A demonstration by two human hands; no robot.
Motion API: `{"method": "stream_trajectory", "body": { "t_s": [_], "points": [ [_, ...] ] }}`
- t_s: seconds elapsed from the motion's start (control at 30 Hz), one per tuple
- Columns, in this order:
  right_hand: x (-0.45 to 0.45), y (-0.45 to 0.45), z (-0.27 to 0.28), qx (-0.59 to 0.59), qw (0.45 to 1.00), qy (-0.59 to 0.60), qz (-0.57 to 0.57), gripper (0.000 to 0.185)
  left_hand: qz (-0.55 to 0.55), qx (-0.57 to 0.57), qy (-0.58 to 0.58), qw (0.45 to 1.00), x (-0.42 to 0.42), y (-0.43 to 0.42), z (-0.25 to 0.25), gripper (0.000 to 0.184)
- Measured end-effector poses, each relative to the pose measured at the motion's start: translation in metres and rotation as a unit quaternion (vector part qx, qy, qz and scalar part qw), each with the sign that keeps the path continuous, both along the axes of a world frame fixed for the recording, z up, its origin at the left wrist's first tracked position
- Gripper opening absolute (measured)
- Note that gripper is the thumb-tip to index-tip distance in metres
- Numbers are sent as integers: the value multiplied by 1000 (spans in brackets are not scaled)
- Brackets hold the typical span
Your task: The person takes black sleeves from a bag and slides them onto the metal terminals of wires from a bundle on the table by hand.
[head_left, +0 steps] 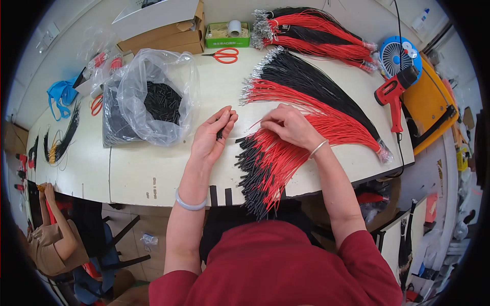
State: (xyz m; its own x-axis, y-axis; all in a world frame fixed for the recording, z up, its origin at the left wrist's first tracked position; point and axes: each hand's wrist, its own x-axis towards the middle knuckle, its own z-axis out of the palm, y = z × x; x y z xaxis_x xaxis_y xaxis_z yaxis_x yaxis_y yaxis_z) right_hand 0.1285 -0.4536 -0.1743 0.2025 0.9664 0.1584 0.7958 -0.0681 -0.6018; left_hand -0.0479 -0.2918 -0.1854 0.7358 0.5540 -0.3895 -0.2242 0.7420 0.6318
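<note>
Red wires (pixel 339 131) run left-to-right, black-sleeved ends (pixel 248 168) pointing leftward

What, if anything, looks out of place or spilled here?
No spill shows. Slightly untidy: some black-sleeved ends of the red wires extend past the front edge of the table toward the person, where they might snag.

Wires (pixel 332 127): smooth plastic coating, faintly shiny on my screen.
Black tubes (pixel 250 173), near: matt plastic, from what I see.
Bag (pixel 130 104), left: thin clear plastic, glossy, crinkled.
Table (pixel 153 168): smooth, with a soft sheen.
Box (pixel 171 40), far: matt cardboard.
Scissors (pixel 218 54), far: shiny plastic handles.
Heat gun (pixel 393 97), right: hard plastic.
Left bangle (pixel 191 203): smooth, glossy; I can't tell stone from glass.
Shirt (pixel 286 265), near: matt cloth.
</note>
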Motion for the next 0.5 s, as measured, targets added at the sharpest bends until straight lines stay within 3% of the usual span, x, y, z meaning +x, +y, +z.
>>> {"method": "stream_trajectory", "body": {
  "t_s": [0.13, 0.3, 0.5],
  "points": [
    [-5, 19, 7, -24, 998, -1, -61, 10, -37, 46, 13, 998, -2, 6, -14, 32],
    [0, 34, 0, -10, 988, -151, 33, 9, -71, 35, -14, 997, -5, 9, -16, 31],
    [-9, 26, -2, 82, 996, -23, -7, 8, -36, 62, 10, 997, 3, -4, -4, 28]
  ]
}}
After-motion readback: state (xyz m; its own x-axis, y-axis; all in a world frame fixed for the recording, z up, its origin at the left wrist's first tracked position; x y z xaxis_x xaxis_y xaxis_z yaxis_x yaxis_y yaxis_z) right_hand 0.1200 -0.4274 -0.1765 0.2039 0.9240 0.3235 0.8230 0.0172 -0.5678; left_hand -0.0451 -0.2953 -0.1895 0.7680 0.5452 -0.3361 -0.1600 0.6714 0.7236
